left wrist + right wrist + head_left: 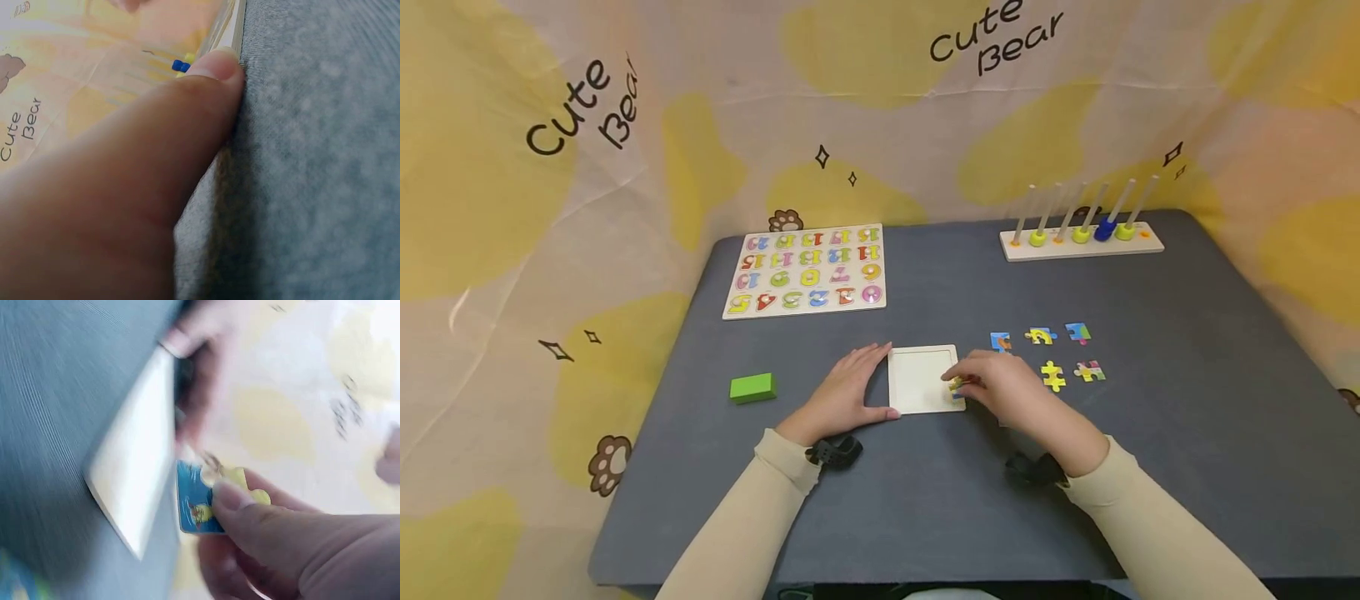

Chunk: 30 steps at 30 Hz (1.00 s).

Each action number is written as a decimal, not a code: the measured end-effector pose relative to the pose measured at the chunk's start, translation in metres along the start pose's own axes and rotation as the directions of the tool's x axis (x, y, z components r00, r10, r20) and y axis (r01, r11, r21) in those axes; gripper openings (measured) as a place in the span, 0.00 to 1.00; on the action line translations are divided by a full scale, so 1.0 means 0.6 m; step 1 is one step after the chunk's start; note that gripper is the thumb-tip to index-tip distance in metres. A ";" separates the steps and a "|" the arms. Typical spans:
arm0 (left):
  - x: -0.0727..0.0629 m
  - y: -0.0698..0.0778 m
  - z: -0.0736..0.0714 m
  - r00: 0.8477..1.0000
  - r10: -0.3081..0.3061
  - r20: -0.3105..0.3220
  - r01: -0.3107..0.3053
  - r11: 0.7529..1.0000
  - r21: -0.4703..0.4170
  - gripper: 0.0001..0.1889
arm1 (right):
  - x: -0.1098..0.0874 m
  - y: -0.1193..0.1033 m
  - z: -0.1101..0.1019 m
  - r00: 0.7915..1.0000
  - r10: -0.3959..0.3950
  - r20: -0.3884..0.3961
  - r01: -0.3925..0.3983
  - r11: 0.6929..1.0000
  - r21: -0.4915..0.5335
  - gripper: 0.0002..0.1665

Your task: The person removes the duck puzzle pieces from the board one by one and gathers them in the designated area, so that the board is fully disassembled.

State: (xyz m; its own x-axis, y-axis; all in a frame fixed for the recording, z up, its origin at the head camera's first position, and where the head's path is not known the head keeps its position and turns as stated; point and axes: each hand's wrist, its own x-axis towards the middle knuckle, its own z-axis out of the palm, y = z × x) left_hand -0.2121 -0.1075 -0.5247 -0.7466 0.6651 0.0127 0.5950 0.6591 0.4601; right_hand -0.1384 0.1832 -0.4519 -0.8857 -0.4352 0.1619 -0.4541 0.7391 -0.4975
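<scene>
A square pale wooden puzzle tray (921, 379) with a raised rim lies on the table in the head view. At its left side my left hand (844, 396) spreads wide, fingertips by the far corner and thumb against the near one. The left wrist view shows that thumb (215, 65) along the tray's edge. Over the tray's right edge, my right hand (1003, 387) pinches a jigsaw piece (203, 500) between thumb and fingers. This piece is blue and yellow with a small yellow figure, partly covered by the thumb. Loose jigsaw pieces (1053, 376) lie right of that hand.
A green block (752, 388) lies left of my left hand. Farther back is a number puzzle board (805, 271); a white peg stand (1082, 242) with blue and yellow-green beads stands at back right. A printed cloth (880, 108) hangs behind the grey table (1210, 467).
</scene>
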 end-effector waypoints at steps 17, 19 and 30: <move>-0.012 -0.001 0.002 0.999 -0.036 0.012 0.036 0.999 -0.009 0.58 | -0.185 0.153 -0.098 0.912 0.409 -0.028 -0.407 0.912 0.048 0.10; -0.014 -0.002 0.001 0.999 -0.041 0.009 0.041 0.999 -0.007 0.58 | -0.193 0.162 -0.088 0.904 0.428 -0.015 -0.427 0.903 0.048 0.10; -0.010 0.002 0.005 0.999 -0.031 0.012 0.031 1.000 -0.002 0.58 | -0.205 0.168 -0.059 0.889 0.447 -0.102 -0.449 0.894 0.001 0.09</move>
